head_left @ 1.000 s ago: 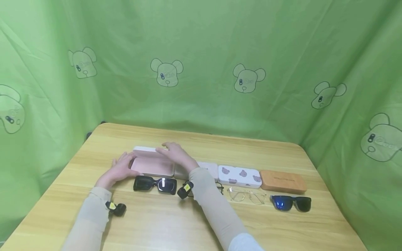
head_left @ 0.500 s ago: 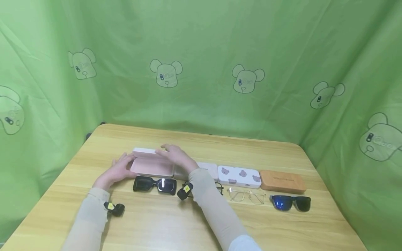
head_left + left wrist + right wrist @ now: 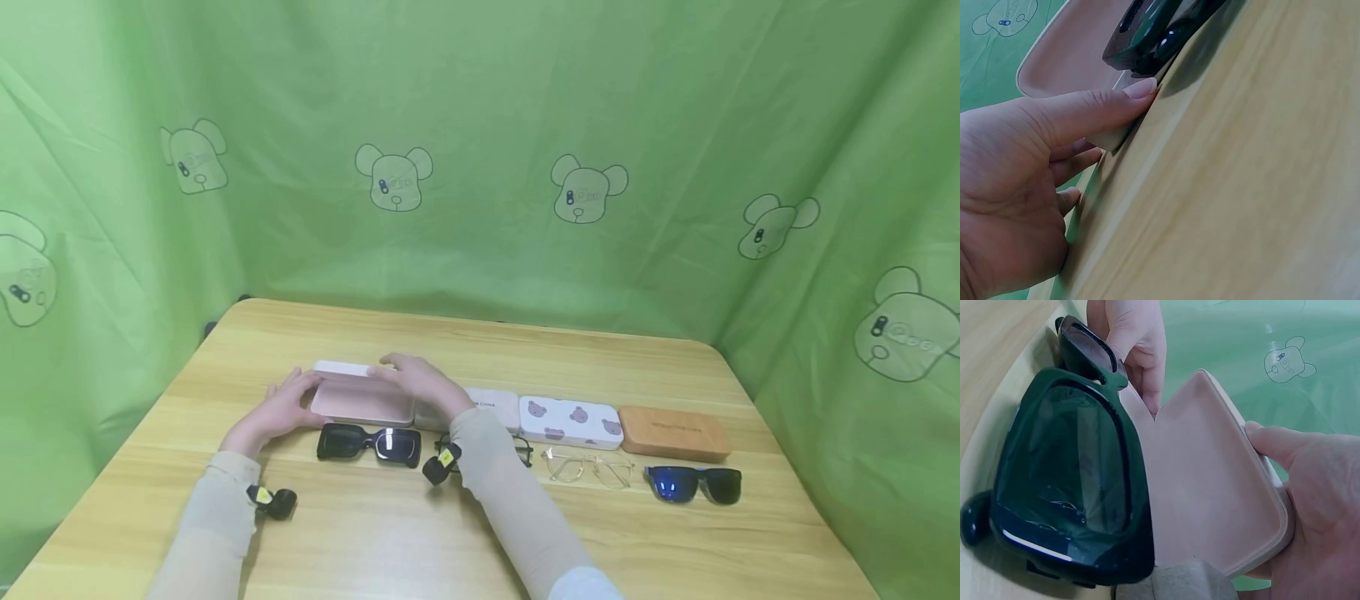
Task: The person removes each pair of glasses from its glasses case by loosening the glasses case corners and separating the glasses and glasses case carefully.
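Note:
A glasses case (image 3: 363,403) with a pink lining and a white outside lies partly open at the left of the row, its lid (image 3: 1210,469) tilted up at the back. My left hand (image 3: 277,408) grips the case's left end, the thumb at the front edge, as the left wrist view shows. My right hand (image 3: 423,382) holds the lid near its right end, thumb on the rim and fingers behind. Black sunglasses (image 3: 369,445) with wide rectangular lenses lie just in front of the case. Nothing shows inside the lining.
To the right follow a pale case (image 3: 495,408) partly behind my right arm, a white bear-print case (image 3: 570,422) and an orange-brown case (image 3: 675,433). Before them lie dark-framed glasses (image 3: 522,451) mostly hidden by my sleeve, thin-framed glasses (image 3: 588,468) and blue-lensed sunglasses (image 3: 693,485). A green curtain surrounds the table.
The lid has come down a little toward the base, my right hand moving with it. My left hand stays at the case's end.

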`<state>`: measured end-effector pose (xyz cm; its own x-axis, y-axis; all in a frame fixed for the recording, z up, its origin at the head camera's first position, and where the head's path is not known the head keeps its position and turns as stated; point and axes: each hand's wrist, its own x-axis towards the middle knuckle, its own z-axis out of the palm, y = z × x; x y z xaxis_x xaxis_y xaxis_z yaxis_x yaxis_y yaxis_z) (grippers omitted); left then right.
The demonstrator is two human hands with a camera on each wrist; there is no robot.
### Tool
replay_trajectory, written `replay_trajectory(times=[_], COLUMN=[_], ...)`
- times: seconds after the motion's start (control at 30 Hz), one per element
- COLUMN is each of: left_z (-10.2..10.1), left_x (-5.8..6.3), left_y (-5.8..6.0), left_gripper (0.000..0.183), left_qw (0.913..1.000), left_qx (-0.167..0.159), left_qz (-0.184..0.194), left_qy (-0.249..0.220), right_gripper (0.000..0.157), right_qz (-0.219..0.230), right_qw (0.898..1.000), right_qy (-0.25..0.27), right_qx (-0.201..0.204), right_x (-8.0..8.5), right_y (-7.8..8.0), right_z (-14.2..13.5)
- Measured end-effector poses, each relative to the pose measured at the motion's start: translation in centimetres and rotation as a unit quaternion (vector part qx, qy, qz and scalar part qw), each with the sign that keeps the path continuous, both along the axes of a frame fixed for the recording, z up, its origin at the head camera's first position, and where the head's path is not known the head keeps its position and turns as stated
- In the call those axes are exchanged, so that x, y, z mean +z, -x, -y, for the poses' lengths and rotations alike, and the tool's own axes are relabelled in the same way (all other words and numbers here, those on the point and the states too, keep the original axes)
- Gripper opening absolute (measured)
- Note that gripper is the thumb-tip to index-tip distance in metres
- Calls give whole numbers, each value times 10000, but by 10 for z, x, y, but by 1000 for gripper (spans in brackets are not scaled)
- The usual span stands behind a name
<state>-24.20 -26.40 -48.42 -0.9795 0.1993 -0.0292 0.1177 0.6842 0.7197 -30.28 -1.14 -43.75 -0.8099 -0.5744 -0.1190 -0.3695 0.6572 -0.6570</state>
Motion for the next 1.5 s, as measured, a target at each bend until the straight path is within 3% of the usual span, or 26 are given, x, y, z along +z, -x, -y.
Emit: replay_trajectory(times=[0.77, 1.2, 1.5], left_z=[1, 2, 2], left_x=[1, 0, 0], left_y=[1, -1, 0], left_gripper=[83, 94, 92], left_qw=[9999, 10000, 10000], left_qx=[-68, -31, -37], left_qz=[-119, -43, -31], left_qy=[94, -17, -37], right_gripper=[69, 73, 73], right_qz=[341, 107, -477], right_qw=[9988, 9998, 9985], right_qy=[325, 108, -267], right_qx=[-119, -92, 102], right_x=[-1, -2, -6], right_y=[5, 2, -5], right_z=[-2, 1, 6])
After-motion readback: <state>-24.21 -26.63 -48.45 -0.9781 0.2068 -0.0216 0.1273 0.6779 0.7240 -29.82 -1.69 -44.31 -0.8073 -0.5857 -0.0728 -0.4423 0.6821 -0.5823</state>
